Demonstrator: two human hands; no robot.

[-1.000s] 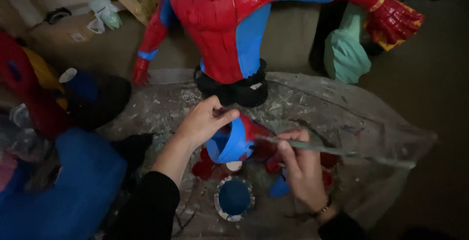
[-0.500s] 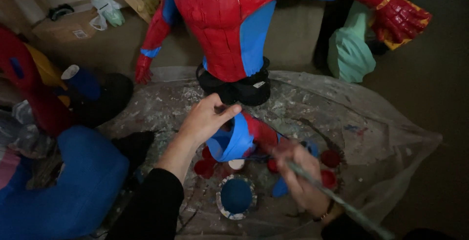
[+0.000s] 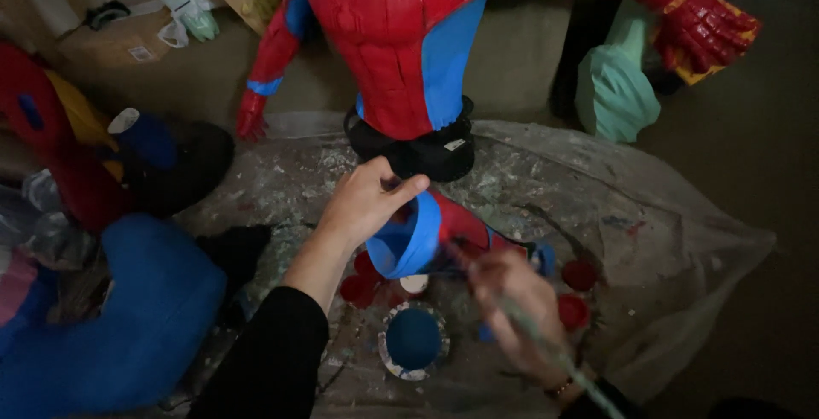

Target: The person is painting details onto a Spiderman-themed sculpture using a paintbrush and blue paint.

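My left hand grips the top rim of a red and blue figure part that lies on a plastic sheet. My right hand, blurred by motion, holds a thin paintbrush whose tip reaches the part's red side. Below the part stands a round pot of blue paint. Behind it rises a large red and blue costumed figure torso on a black base.
Small red paint lids lie on the sheet to the right. A blue shape and a red and yellow piece sit at the left. A pale green statue stands at the back right, with cardboard and bags at the back left.
My right hand has swung the brush from lying flat across the sheet to pointing down toward me, and has dropped lower. My left hand keeps its grip on the part.
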